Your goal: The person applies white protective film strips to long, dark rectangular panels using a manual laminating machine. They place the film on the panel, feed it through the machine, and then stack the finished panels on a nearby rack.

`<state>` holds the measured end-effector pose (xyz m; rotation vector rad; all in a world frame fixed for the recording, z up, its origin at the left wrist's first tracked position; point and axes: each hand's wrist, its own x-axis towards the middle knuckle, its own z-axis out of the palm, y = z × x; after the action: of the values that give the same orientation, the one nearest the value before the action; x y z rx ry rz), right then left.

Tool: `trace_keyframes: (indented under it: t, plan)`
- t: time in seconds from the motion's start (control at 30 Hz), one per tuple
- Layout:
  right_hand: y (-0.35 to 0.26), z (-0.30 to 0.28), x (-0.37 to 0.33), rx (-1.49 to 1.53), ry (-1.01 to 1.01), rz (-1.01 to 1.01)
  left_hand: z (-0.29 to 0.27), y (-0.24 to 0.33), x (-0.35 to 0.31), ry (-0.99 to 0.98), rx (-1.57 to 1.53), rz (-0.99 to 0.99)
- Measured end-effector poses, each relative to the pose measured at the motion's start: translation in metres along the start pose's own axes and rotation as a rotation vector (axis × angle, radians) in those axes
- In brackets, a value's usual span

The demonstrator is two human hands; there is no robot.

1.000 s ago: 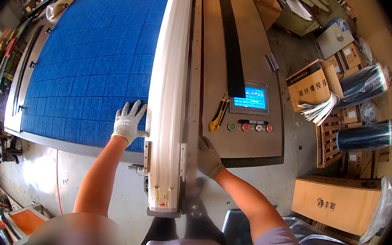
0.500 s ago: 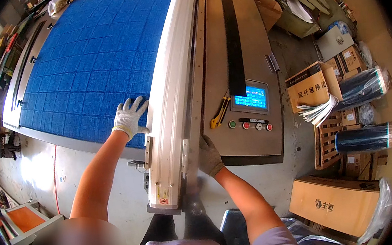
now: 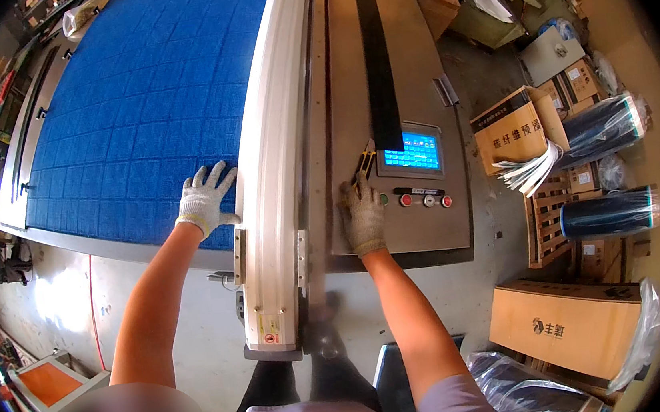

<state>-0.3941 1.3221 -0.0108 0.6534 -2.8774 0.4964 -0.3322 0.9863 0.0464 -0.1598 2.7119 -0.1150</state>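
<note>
My left hand [image 3: 206,199], in a white knit glove, lies with fingers spread on the blue gridded sheet [image 3: 137,130], beside the long white beam [image 3: 265,164]. Its thumb points toward the beam's edge. My gloved right hand [image 3: 363,218] is over the brown machine top, fingers apart at the lower end of a yellow and black utility knife [image 3: 367,160]. The glove hides most of the knife's handle; it still lies on the panel. Just right of the knife are a lit blue touchscreen [image 3: 411,153] and a row of push buttons [image 3: 428,201].
A black strip [image 3: 379,56] lies lengthwise on the machine top above the screen. On the right are cardboard boxes [image 3: 564,326], black rolls in plastic wrap [image 3: 611,213] and a wooden pallet [image 3: 545,223]. A metal bracket [image 3: 302,259] sticks out from the beam's side.
My right hand has moved from beside the beam up and right onto the panel, reaching the knife's handle. My left hand stays on the blue sheet. The whole view has shifted slightly.
</note>
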Motion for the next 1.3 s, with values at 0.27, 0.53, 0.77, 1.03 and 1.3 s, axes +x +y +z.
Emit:
trace_keyframes:
  t: [0.27,0.53,0.77,1.03,1.3]
  plan:
    - [0.013,0.005,-0.002,-0.097,-0.009,-0.020,0.003,-0.003,0.000,0.013,-0.008,0.017]
    - [-0.039,0.017,-0.079,0.231,-0.145,-0.137,0.006,-0.007,-0.001,0.012,-0.004,0.010]
    - [-0.055,0.015,-0.084,0.092,-0.106,-0.303,0.018,-0.008,-0.008,0.154,-0.154,0.018]
    - [-0.055,0.018,-0.090,0.139,-0.032,-0.296,0.070,0.015,-0.036,0.284,-0.017,0.160]
    - [-0.057,0.003,-0.090,0.067,-0.023,-0.386,0.083,0.008,-0.031,0.333,0.035,0.121]
